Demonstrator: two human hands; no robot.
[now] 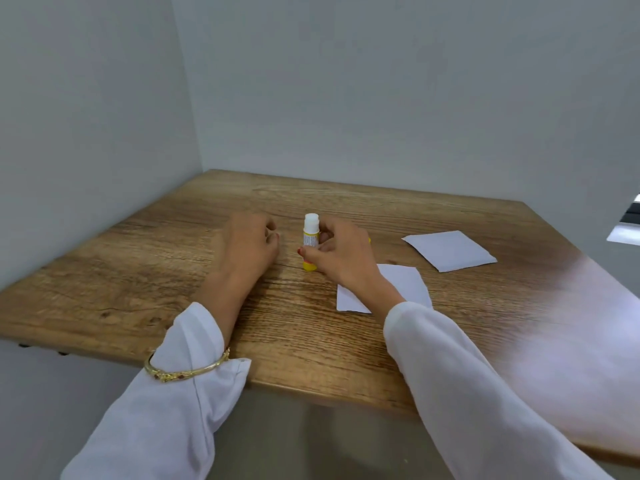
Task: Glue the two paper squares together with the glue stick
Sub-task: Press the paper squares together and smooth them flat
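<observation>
A yellow glue stick [310, 242] stands upright on the wooden table [138, 271], uncapped, with its white glue tip showing. My right hand [341, 252] grips its body between thumb and fingers. A small yellow bit [369, 240] peeks out behind that hand; I cannot tell if it is the cap. My left hand [247, 242] rests on the table just left of the stick, fingers loosely curled, with nothing seen in it. One white paper square [450, 251] lies flat to the right. The other paper square [403, 282] lies nearer, partly under my right wrist.
The table sits in a corner, with grey walls [346, 98] behind and to the left. Its front edge runs below my forearms. A dark and white object [628, 223] shows at the right frame edge.
</observation>
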